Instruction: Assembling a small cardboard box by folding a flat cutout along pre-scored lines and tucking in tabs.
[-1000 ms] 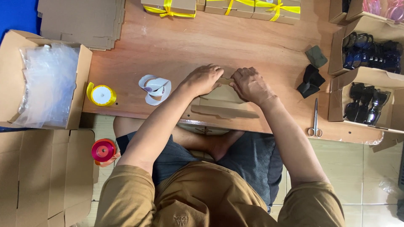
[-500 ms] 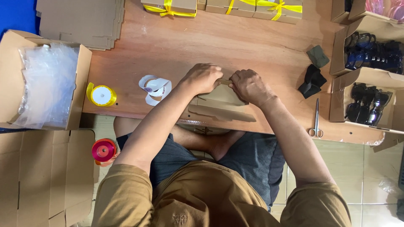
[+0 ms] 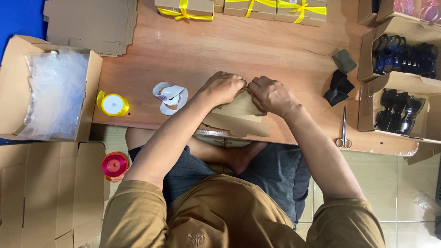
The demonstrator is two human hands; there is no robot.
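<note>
Since one second ago both of my hands have moved a little closer together on the far edge of the cardboard box point(image 3: 239, 115), and now their knuckles almost touch. My left hand point(image 3: 223, 87) is curled, with the fingers bent down over the top edge of the box and pressing on it. My right hand point(image 3: 272, 95) is also curled and grips the same edge just beside the left one. Both hands are closed on the cardboard; I cannot see the fingertips, because they are hidden behind the flap.

The box lies on the near edge of the wooden table point(image 3: 257, 50), directly in front of me, and part of it hangs over my lap.

To the left of my left hand lies a loose white ribbon roll point(image 3: 169, 97), and farther left a yellow ribbon spool point(image 3: 112, 104). A red ribbon spool point(image 3: 115, 165) is on the floor below the table. On my right, scissors point(image 3: 344, 131) lie near the table edge, and two dark cloth pieces point(image 3: 339, 87) are beyond them. Open cartons with dark sunglasses point(image 3: 398, 112) stand at the right side. A carton of clear plastic bags point(image 3: 55, 92) stands on the left.
</note>
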